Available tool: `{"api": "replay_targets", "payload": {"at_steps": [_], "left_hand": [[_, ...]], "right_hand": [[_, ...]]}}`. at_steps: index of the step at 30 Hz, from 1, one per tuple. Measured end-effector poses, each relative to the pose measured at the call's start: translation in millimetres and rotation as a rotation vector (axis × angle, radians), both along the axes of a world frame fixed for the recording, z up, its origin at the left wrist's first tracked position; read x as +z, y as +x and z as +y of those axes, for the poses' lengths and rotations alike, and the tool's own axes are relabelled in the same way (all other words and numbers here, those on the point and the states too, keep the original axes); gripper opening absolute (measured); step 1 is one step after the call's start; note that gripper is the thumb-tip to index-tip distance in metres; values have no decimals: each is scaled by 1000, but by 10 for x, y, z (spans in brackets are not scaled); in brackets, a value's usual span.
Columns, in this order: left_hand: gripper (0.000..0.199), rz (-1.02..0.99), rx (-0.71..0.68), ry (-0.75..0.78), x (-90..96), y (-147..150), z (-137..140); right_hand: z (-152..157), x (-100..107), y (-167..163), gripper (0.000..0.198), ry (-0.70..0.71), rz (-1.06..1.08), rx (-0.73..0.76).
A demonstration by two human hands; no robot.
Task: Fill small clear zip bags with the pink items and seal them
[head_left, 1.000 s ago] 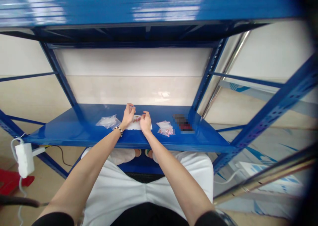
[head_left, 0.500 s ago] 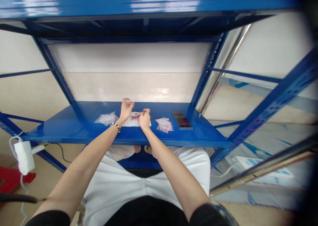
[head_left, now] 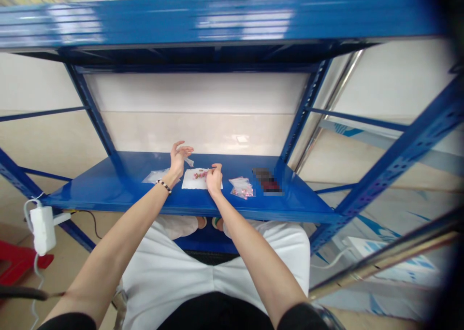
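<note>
My left hand (head_left: 178, 159) is raised a little above the blue shelf (head_left: 119, 194), fingers curled, pinching a small clear plastic bag (head_left: 189, 162) that hangs from its fingertips. My right hand (head_left: 214, 179) rests on the shelf at the right edge of a white sheet (head_left: 191, 181), its fingertips pinched at a cluster of small pink-red pieces (head_left: 200, 175) lying on the sheet. What sits between those fingertips is too small to make out.
A pile of empty clear bags (head_left: 155, 176) lies left of the sheet. Filled bags with pink pieces (head_left: 242, 187) lie to the right, then a dark blurred object (head_left: 267, 180). Blue uprights (head_left: 300, 112) and an upper shelf frame the space. A white adapter (head_left: 42, 228) hangs at left.
My left hand has lifted off the sheet with a small bag and moved left. My right hand stays at the pink pieces. The camera tilted slightly.
</note>
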State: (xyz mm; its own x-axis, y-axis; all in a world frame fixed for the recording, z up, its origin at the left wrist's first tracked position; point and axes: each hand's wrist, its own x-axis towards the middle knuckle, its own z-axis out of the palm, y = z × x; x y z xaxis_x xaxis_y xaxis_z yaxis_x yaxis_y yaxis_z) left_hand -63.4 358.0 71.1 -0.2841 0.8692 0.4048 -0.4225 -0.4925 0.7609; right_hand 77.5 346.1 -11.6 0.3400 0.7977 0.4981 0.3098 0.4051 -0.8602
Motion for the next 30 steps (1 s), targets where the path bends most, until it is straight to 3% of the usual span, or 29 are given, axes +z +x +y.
{"api": "replay_targets", "payload": {"at_steps": [4,9,16,22,24,27,30], "left_hand": [[43,-87,-153,9,69,-59,-118],[42,-204,-198,-21,-66,-119,-200],[23,-216,-257,-76,-280,35,-312],[27,-216,-174,-100,-319,187,-244],[30,-139,-129,-115,-323,170,-218],[31,193,-10,-105,-352,64,-249],[15,428,77,-125,-387,-92,-341]], "right_hand": [[-37,35,3,30,2,-17,-25],[-129,132,-8,24,105,-103,-15],[-248,237,-88,21,153,-251,221],[-297,283,-117,23,127,-50,376],[-292,278,-104,26,125,1,396],[-270,258,-76,33,128,8,328],[-256,241,-67,34,151,2,253]]}}
